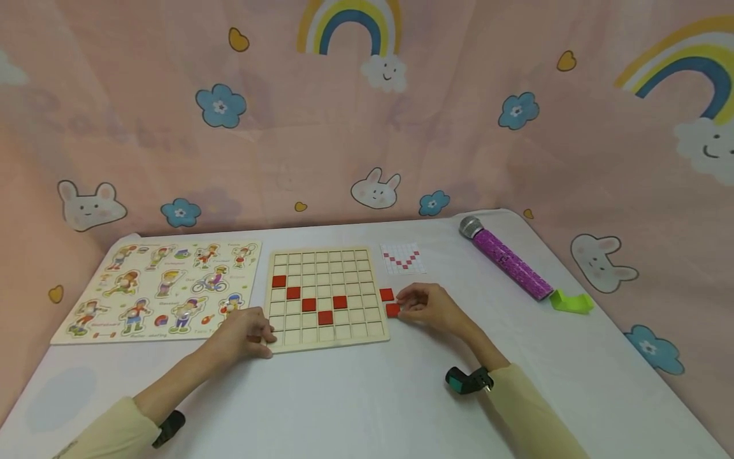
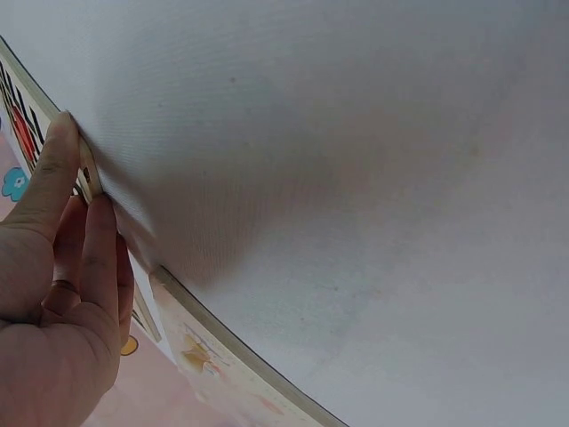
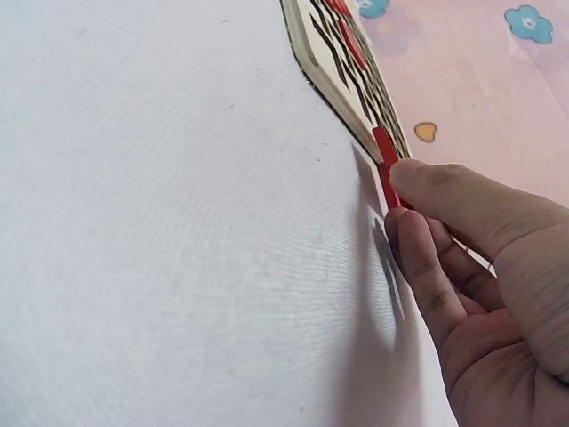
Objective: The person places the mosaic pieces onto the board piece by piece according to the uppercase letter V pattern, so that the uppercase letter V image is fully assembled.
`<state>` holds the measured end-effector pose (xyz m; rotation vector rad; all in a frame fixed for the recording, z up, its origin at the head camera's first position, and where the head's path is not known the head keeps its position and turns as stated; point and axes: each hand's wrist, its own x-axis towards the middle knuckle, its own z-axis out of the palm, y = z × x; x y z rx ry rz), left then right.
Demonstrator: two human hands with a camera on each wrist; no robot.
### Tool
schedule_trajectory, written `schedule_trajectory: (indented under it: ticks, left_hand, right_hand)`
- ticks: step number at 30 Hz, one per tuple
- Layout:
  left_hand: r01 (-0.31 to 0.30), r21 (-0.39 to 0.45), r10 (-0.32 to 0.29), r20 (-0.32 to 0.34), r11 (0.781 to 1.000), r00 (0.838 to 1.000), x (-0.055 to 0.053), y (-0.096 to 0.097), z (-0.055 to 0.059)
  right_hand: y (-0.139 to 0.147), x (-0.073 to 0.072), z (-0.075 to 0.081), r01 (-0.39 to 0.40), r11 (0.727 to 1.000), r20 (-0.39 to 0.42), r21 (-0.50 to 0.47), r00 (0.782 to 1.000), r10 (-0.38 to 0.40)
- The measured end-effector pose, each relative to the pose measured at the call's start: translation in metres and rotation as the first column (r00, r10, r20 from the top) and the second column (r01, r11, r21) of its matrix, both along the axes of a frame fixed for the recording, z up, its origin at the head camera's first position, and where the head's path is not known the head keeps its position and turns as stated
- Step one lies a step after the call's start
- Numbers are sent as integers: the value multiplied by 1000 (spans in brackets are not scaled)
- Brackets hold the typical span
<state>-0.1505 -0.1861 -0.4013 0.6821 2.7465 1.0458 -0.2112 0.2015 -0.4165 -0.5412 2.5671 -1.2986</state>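
A wooden grid board (image 1: pixel 355 333) lies mid-table with several red square tiles (image 1: pixel 325 317) set in its cells in a V-like line. At its near left corner, my left hand (image 1: pixel 243 333) pinches the frame between thumb and fingers, as the left wrist view shows. Beyond the board's right edge, my right hand (image 1: pixel 438 310) pinches a red tile (image 3: pixel 388 167) by its edge between thumb and fingertips. Another red tile (image 1: pixel 387 294) lies just behind it on the table. A small pattern card (image 1: pixel 403 268) with a red zigzag of squares lies behind these tiles.
To the left lies a picture puzzle board (image 1: pixel 149 290) with sports figures, close to the grid board. A purple glittery microphone (image 1: pixel 510 261) and a lime-green strip (image 1: pixel 572 302) lie at the right. A pink printed cloth (image 1: pixel 275 146) hangs behind the white-covered table (image 1: pixel 367 408).
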Motion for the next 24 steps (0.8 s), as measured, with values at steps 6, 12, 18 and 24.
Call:
schedule_trajectory:
  ticks: [6, 12, 18, 24]
  left_hand:
    - [-6, -2, 6, 2, 1000, 1000, 0, 0, 0]
    - [3, 6, -3, 3, 1000, 1000, -1, -1, -2]
    - [-1, 2, 1, 3, 1000, 1000, 0, -1, -1]
    - [-2, 5, 2, 9, 1000, 1000, -1, -1, -2]
  right_hand:
    - [-1, -8, 3, -8, 996, 31, -89, 999, 11]
    - [-7, -17, 6, 10, 989, 77, -150, 997, 2]
    - [-17, -27, 4, 17, 985, 79, -172, 997, -3]
    - [-29, -38, 3, 7, 994, 1, -110, 1000, -7]
